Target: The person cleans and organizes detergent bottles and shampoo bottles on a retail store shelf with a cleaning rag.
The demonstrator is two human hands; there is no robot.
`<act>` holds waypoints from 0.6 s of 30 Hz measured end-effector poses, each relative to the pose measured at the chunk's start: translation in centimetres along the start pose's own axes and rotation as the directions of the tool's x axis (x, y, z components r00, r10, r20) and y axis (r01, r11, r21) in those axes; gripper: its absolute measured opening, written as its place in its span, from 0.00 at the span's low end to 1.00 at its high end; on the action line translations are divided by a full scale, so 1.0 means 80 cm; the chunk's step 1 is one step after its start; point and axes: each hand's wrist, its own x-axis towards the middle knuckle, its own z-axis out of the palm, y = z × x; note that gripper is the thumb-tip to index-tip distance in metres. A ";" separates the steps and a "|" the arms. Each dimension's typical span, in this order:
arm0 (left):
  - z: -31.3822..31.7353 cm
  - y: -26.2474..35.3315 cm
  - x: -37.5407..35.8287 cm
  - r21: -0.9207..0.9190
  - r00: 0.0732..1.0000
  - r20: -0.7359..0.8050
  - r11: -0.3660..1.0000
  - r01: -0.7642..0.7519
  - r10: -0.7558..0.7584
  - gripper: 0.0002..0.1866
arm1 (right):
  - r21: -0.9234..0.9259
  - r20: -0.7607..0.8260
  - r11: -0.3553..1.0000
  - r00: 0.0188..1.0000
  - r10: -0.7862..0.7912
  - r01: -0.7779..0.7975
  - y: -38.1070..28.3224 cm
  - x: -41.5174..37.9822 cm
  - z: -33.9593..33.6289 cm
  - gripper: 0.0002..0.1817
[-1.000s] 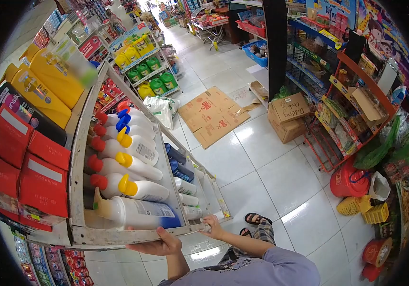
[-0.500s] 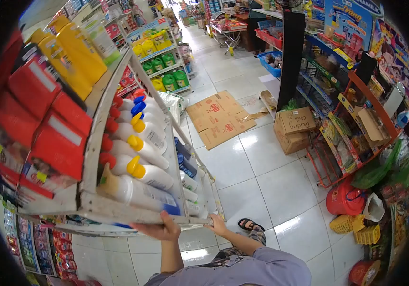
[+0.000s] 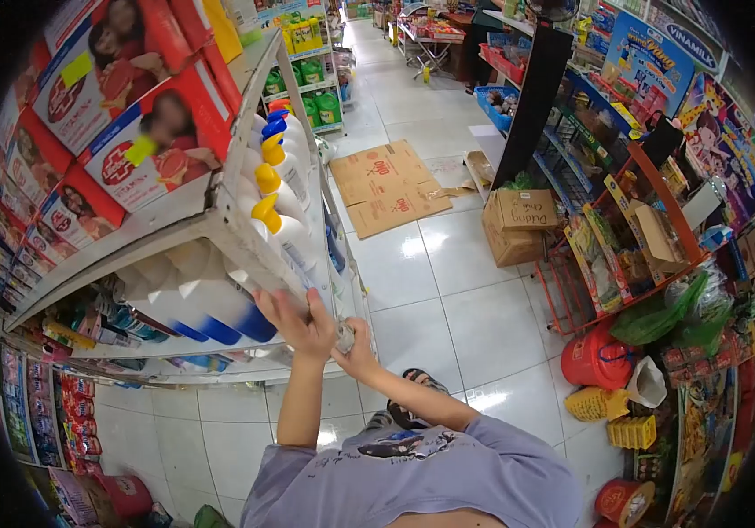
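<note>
My left hand [image 3: 300, 324] is at the white metal shelf rack [image 3: 238, 251], against its corner post. Its fingers are stretched out and slightly blurred. Just to the right, my right hand [image 3: 356, 350] is closed around the rack's lower corner; its grip is partly hidden. White pump-top bottles with yellow and blue caps [image 3: 267, 180] stand on the shelf beyond my hands. Larger white bottles with blue bases [image 3: 219, 326] are left of my left hand. Red and white boxes [image 3: 153, 145] fill the shelf above.
A flattened cardboard box [image 3: 391, 185] lies on the tiled floor [image 3: 408, 264] ahead. Stacked cartons [image 3: 518, 224], a red wire cart [image 3: 562, 295] and a red bucket [image 3: 597, 356] stand on the right. A sandaled foot [image 3: 413, 396] is below my hands.
My view has shifted toward the rack's side, showing the box fronts. My left hand has moved from the shelf's lower edge up to the corner post. Both hands are now closer together.
</note>
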 end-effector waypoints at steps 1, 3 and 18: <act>-0.004 0.002 0.003 0.086 0.995 0.042 0.992 -0.094 0.091 0.32 | 0.026 -0.006 0.993 0.994 0.113 -0.112 0.007 -0.010 0.005 0.29; -0.007 0.004 0.010 0.177 0.982 0.080 0.967 -0.184 0.172 0.31 | 0.053 0.003 0.975 0.977 0.215 -0.215 0.020 -0.020 0.013 0.28; -0.006 0.010 0.003 -0.129 0.993 0.079 0.989 -0.071 0.082 0.28 | -0.017 -0.018 0.951 0.952 0.307 -0.307 0.085 -0.072 0.028 0.24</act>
